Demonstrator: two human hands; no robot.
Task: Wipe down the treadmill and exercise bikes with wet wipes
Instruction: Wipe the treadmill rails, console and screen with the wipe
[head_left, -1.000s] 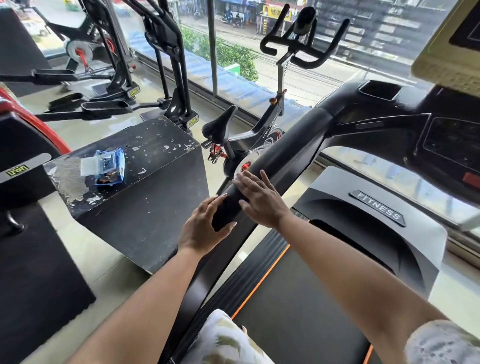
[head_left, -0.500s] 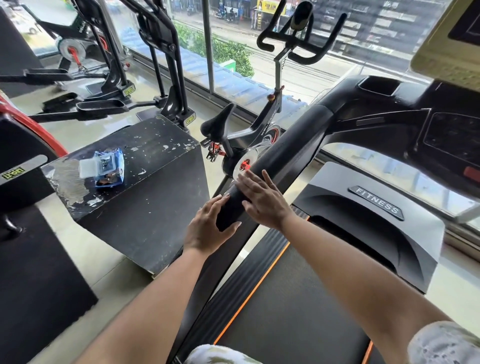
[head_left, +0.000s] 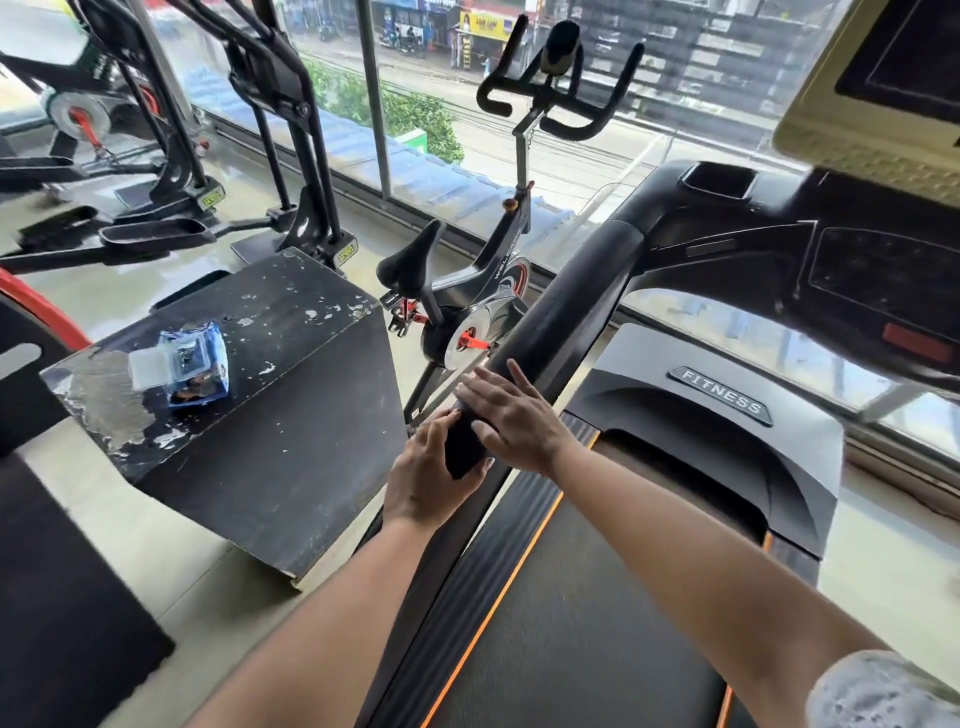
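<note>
Hands (head_left: 470, 441) unmoved, treadmill handrail (head_left: 561, 322) between

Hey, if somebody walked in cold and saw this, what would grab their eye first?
Probably the two bare hands, left hand and right hand, laid on the lower end of the treadmill's black handrail at centre. Next, the blue wet wipes pack lying on the scuffed black box at left, and the spin bike by the window behind.

Daylight pours through a wall of floor-length windows (head_left: 426, 104) with a metal mullion (head_left: 375, 98), beyond which a street, shopfronts and a green shrub show, and it glints off the pale glossy floor (head_left: 171, 551), where a scuffed black box (head_left: 260, 395) stands beside a dark mat (head_left: 62, 613).
</note>
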